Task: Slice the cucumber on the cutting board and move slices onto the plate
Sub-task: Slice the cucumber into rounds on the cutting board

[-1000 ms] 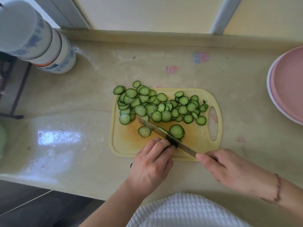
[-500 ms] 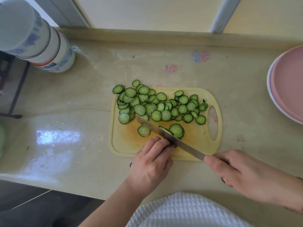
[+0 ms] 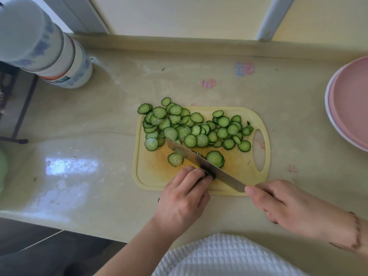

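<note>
On the cutting board [image 3: 151, 176] near edge, left hand [image 3: 184, 200] pinches the cucumber [image 3: 209, 174] stub; right hand [image 3: 294, 210] grips the knife [image 3: 201, 162]; slices [image 3: 191, 126] crowd the far edge.

A yellow cutting board [image 3: 153, 172] lay flat on the counter, its far half heaped with thin green cucumber slices [image 3: 191, 126], a few spilling over the far-left corner. The dark cucumber stub [image 3: 209, 174] sat near its near edge. A pink plate [image 3: 350, 104] sat far right.

Soft, even daylight, bright overall. Strong white glare patch on glossy beige stone counter [image 3: 71, 166] at left. Faint shadows under hands. Wide-angle bending at edges; stacked white-and-blue ceramic bowls [image 3: 39, 42] blurred, stretched top left.
</note>
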`<state>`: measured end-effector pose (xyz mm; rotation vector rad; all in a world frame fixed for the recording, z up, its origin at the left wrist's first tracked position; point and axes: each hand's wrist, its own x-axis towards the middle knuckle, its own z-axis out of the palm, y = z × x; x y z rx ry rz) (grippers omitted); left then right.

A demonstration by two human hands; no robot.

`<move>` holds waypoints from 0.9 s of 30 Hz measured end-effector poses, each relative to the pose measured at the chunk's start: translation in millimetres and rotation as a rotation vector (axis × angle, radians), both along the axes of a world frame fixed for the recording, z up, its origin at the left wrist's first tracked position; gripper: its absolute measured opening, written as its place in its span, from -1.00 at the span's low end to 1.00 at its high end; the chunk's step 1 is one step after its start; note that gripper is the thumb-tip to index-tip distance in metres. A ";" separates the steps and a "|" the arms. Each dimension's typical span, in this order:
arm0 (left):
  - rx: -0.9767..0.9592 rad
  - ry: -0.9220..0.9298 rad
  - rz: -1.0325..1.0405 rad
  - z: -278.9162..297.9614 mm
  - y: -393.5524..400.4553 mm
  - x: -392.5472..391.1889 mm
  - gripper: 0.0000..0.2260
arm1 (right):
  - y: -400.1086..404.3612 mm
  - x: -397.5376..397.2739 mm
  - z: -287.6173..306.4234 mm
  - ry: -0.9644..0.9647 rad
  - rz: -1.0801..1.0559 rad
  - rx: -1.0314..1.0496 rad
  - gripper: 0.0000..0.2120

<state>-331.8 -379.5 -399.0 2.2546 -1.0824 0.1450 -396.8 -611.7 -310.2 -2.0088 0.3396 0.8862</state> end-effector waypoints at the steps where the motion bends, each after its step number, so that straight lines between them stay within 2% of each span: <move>1: -0.002 0.000 0.003 0.2 -0.3 0.2 -0.86 | -1.4 -1.2 2.9 -0.005 -0.006 0.015 -0.31; 6: -0.004 -0.002 -0.001 1.7 -1.3 -0.4 -0.86 | -3.7 -4.4 10.4 -0.033 0.027 -0.012 -0.21; 17: -0.027 0.008 0.003 2.1 -2.5 -1.3 -0.91 | 12.0 8.8 -4.9 0.018 0.074 -0.028 -0.41; 24: -0.015 -0.027 0.023 3.1 0.0 -2.0 -0.92 | 12.1 10.7 -8.7 0.000 0.061 -0.062 -0.43; 27: -0.009 -0.038 0.019 3.4 0.6 -3.7 -0.93 | 9.2 6.3 -2.3 -0.014 0.043 -0.030 -0.37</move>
